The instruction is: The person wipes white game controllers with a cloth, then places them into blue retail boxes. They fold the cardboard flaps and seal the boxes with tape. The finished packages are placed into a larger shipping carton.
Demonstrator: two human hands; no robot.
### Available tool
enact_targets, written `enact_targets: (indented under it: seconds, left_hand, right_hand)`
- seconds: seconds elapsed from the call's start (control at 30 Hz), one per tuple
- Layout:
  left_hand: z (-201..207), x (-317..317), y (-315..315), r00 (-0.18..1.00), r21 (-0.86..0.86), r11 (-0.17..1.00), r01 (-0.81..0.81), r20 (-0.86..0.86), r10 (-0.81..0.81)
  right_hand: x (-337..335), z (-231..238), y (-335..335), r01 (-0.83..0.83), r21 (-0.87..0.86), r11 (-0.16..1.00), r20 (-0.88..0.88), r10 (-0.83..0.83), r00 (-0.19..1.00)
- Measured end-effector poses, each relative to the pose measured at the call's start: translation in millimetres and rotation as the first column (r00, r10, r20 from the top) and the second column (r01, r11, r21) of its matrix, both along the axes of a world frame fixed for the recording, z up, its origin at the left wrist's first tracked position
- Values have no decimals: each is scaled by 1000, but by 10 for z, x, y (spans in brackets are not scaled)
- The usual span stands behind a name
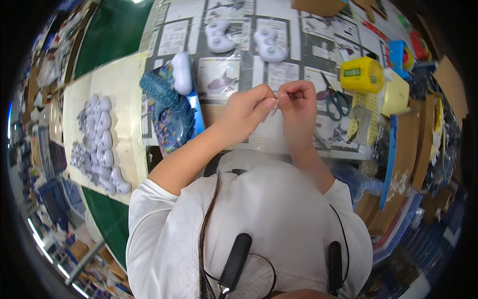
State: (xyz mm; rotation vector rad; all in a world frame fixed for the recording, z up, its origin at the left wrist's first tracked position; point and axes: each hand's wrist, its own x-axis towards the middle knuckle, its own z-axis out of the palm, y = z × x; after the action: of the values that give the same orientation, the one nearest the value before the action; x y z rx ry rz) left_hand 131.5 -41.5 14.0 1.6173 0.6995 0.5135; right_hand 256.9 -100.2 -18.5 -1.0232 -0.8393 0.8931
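The left hand (244, 112) and the right hand (297, 107) are meeting fingertip to fingertip above the tabletop (279, 74), their fingers pinching narrowly on a clear plastic bag (271, 132) that is hanging just below them. Scissors (336, 99) and a yellow tape dispenser (362, 74) are lying to the right; a stack of blue cards (169, 107) is sitting to the left.

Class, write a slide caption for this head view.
Both hands, left hand and right hand, pinch a clear plastic bag.
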Motion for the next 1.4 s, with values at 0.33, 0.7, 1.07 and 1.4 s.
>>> enact_targets:
  seconds: [0.33, 0.7, 1.07, 1.4]
  left_hand:
    - [-170, -505, 152, 932, 166, 925, -341, -64, 356]
    - [-446, -940, 892, 659, 848, 483, -221, -235, 715]
    - [-830, -1276, 1346, 674, 354, 868, -348, -549, 494]
    - [-839, -1296, 1324, 664, 397, 873, -282, -576, 476]
  right_hand:
    - [-204, 147, 479, -320, -254, 913, 701, 401, 590]
    - [-391, -451, 1146, -387, -391, 835, 691, 544, 475]
    - [-778, -1059, 1361, -479, -264, 838, 515, 542, 664]
    - [-887, -1016, 1348, -495, -351, 795, 505, 605, 616]
